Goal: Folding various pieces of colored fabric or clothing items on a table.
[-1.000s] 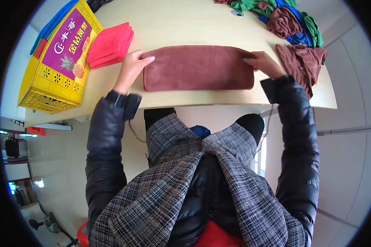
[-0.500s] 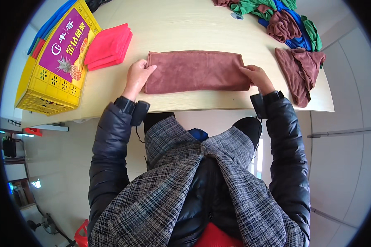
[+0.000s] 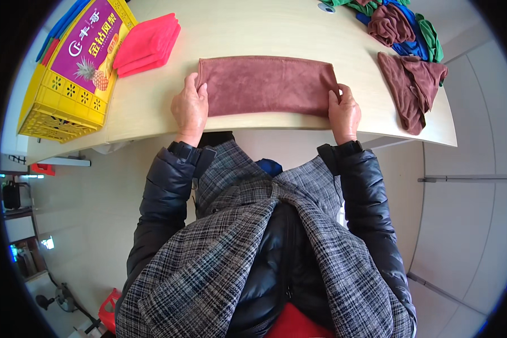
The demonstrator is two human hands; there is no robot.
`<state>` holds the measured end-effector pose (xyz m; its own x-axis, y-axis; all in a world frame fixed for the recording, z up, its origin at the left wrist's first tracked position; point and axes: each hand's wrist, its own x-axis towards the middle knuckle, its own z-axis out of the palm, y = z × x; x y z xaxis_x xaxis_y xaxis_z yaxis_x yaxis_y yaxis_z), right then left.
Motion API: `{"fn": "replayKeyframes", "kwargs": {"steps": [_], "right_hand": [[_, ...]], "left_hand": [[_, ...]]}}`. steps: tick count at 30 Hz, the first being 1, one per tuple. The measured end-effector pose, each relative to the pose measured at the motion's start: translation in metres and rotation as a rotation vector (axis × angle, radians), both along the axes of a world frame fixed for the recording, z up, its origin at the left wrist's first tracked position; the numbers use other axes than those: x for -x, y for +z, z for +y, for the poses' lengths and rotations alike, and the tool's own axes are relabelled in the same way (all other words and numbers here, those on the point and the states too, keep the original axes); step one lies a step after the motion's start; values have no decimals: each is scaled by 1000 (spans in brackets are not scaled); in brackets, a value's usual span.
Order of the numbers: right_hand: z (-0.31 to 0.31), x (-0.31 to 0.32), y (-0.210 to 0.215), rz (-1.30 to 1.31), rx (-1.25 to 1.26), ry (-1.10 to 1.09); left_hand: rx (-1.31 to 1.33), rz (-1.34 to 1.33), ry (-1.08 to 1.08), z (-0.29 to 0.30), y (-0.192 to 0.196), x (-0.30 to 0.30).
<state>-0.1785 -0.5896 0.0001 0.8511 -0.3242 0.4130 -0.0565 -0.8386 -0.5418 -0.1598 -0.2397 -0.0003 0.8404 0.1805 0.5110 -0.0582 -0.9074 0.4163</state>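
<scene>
The folded brown cloth (image 3: 267, 85) lay flat near the table's (image 3: 276, 34) near edge, a red stack (image 3: 147, 44) far left of it. The left hand (image 3: 190, 107) pinched its left end, fingers curled, thumb on top. The right hand (image 3: 343, 111) gripped its right end likewise, both wrists bent over the edge.

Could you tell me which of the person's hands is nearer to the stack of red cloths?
Left. The left hand lies just below-right of the red cloths; the right hand is far across the brown towel.
</scene>
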Motion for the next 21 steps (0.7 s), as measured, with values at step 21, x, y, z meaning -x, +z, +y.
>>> {"fn": "replayKeyframes", "kwargs": {"steps": [21], "right_hand": [[-13, 34, 12, -175, 433, 51]], "left_hand": [[-342, -126, -34, -8, 30, 19]]}}
